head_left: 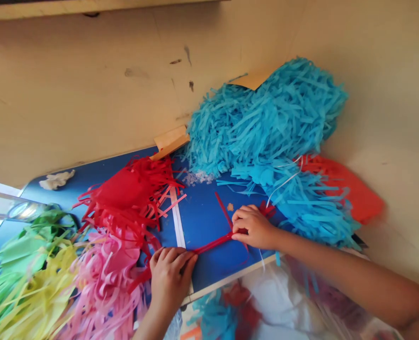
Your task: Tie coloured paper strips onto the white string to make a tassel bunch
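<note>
Left hand (171, 271) pinches thin red strip (213, 243). Right hand (251, 226), at 2 o'clock from left hand, pinches same strip. Strip runs straight between hands, over blue counter (204, 203). From strip: big fluffy blue pile (276, 113) at 1 o'clock, red bunch (122, 191) at 10, pink curls (105, 278) at 8, green paper (23, 250) at 9.

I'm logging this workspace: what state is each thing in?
Left hand: closed on red strip
Right hand: closed on red strip
Red strip: straight between the hands
Red paper: fringed, bunched
Pink paper: fringed, curling
Yellow paper: fringed
Green paper: fringed
Light-blue paper: fringed, heaped
White string: slack, curved
</note>
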The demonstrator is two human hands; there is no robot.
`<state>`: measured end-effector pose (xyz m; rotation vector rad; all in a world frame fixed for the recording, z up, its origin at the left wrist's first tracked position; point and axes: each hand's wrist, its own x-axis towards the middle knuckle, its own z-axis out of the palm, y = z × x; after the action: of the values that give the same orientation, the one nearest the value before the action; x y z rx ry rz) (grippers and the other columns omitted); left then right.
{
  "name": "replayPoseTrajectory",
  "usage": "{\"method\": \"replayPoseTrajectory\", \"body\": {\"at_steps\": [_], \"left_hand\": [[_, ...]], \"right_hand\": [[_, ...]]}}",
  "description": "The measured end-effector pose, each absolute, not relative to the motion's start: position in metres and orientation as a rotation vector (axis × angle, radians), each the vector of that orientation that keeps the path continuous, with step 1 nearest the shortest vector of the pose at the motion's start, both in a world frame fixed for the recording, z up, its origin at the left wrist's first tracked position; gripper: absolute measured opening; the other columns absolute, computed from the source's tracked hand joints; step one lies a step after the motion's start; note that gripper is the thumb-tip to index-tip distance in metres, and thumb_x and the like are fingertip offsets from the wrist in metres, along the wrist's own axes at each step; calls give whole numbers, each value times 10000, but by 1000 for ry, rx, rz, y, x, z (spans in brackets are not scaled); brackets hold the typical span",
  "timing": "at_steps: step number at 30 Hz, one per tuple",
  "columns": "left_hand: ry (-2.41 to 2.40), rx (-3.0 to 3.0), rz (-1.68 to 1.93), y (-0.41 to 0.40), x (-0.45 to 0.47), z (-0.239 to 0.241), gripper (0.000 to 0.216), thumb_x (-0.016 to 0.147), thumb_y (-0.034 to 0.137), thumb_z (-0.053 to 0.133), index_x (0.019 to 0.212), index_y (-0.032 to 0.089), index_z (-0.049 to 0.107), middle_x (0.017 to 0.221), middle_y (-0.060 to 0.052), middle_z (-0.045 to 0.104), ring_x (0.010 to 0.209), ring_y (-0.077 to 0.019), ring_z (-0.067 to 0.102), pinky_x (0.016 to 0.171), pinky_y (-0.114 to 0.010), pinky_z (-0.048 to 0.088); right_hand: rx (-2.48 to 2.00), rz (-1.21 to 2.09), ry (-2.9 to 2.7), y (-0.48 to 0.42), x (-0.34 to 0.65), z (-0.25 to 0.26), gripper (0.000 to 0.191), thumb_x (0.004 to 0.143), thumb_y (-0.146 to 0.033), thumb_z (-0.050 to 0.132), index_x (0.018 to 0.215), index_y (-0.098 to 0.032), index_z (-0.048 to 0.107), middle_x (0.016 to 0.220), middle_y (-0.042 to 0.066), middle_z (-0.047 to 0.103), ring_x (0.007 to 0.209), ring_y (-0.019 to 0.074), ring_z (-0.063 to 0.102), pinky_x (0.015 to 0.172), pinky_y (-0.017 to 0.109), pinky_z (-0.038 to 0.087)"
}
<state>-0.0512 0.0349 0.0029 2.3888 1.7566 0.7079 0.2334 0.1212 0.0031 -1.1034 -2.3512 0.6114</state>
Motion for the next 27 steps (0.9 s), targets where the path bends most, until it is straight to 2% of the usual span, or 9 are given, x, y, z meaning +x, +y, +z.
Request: {"method": "replayPoseTrajectory", "body": {"at_steps": [5, 14, 17, 20, 23, 25, 27], "left_hand": [[1821, 2329, 661, 39, -46, 5, 194, 919, 346, 575, 793, 263, 696, 810, 20, 707, 811, -185, 615, 882, -399, 326], [1852, 2304, 566, 47, -40, 9, 261, 902, 369, 574, 694, 238, 661, 725, 7, 672, 752, -195, 581, 806, -387, 327], [1875, 2300, 510, 49, -40, 9, 222, 889, 352, 584, 720, 235, 668, 731, -1, 668, 754, -202, 581, 775, -377, 341], [1810, 2435, 575, 47, -39, 12, 143, 895, 275, 575, 850, 285, 710, 827, -5, 690, 832, -214, 598, 855, -407, 350], [1687, 2666, 616, 44, -34, 18, 279, 896, 164, 537, 928, 367, 726, 860, 7, 706, 925, -245, 601, 997, -499, 274], [1644, 2753, 558, 44, -29, 22, 324, 878, 109, 530, 957, 357, 724, 875, 7, 720, 962, -263, 599, 1031, -527, 242], [1606, 2784, 501, 45, -25, 27, 326, 861, 81, 533, 964, 327, 722, 905, 5, 732, 982, -268, 599, 1044, -533, 239]], "right_hand": [[-1143, 610, -2358, 121, 231, 5, 179, 750, -293, 814, 654, -209, 688, 832, -14, 656, 814, 157, 527, 828, 354, 286], [-1150, 598, -2366, 124, 227, 6, 213, 726, -261, 810, 594, -204, 652, 806, -24, 644, 816, 156, 524, 902, 371, 283], [-1170, 586, -2400, 125, 227, 5, 214, 725, -261, 803, 608, -199, 635, 811, -27, 644, 824, 156, 526, 901, 366, 292], [-1196, 531, -2428, 124, 227, 8, 163, 745, -264, 781, 694, -203, 639, 833, -19, 652, 852, 169, 530, 899, 375, 302], [-1039, 316, -2527, 121, 225, 16, 69, 811, -194, 692, 755, -224, 666, 942, 2, 680, 960, 208, 520, 970, 447, 255], [-855, 162, -2622, 118, 220, 23, 84, 838, -189, 645, 778, -231, 686, 1000, 15, 687, 1005, 230, 502, 1003, 494, 218], [-700, 45, -2719, 117, 212, 29, 106, 863, -254, 623, 796, -210, 692, 940, 38, 689, 960, 235, 503, 998, 513, 229]]}}
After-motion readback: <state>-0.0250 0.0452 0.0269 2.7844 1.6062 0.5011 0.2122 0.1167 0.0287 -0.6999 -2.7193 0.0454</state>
